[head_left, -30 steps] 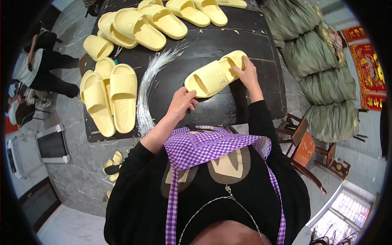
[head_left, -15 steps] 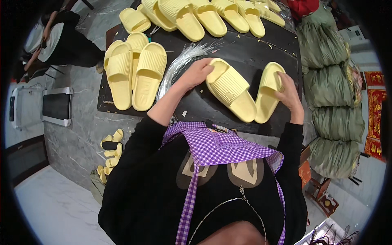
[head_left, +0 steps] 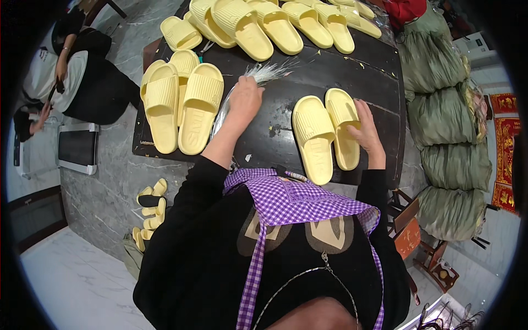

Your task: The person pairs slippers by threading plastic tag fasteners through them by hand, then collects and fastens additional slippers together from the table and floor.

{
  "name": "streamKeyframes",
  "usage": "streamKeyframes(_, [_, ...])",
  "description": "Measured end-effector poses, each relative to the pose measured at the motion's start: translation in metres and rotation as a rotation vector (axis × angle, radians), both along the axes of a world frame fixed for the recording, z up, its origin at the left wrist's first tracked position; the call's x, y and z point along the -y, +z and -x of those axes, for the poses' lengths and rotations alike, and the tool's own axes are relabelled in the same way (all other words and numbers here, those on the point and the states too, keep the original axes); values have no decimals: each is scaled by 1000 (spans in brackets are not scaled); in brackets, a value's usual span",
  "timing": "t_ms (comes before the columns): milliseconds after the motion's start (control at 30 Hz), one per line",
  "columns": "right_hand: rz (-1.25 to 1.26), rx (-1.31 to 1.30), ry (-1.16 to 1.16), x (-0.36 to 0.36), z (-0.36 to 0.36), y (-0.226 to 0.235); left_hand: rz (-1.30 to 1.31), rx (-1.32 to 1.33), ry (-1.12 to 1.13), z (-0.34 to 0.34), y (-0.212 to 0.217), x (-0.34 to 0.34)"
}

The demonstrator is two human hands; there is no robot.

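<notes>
Two pale yellow slide slippers stand side by side on the dark table (head_left: 275, 146), toes toward the far side. My right hand (head_left: 367, 132) is at the outer side of the right slipper (head_left: 346, 146), its thumb over the edge and its fingers along the outside. Beside it, the left slipper (head_left: 319, 157) is touched by neither hand. My left hand (head_left: 245, 99) lies over a bundle of thin silvery strands (head_left: 269, 71), its fingers bent onto them. How many strands it grips is hidden.
More yellow slippers (head_left: 201, 113) stand at the table's left, and a row of slippers (head_left: 250, 33) lines its far side. Green sacks (head_left: 445, 165) are stacked at the right. Several slippers (head_left: 154, 217) lie on the floor at left. A person (head_left: 99, 82) is at the far left.
My left hand has left the left slipper and moved left onto the silvery strands. The two slippers have been straightened and brought together, and my right hand has shifted left with the right one.
</notes>
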State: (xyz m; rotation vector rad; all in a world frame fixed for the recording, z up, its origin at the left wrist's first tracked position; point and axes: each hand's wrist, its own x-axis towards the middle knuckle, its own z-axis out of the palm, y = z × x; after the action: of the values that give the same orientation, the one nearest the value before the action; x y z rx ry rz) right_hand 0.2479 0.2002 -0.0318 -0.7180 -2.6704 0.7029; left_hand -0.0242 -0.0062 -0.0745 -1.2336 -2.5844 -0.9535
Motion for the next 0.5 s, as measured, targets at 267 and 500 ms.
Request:
streamKeyframes(267, [131, 19, -128, 15, -2, -28, 133, 2, 28, 5, -19, 5])
streamKeyframes(500, [179, 34, -136, 14, -7, -11, -40, 126, 6, -3, -14, 14])
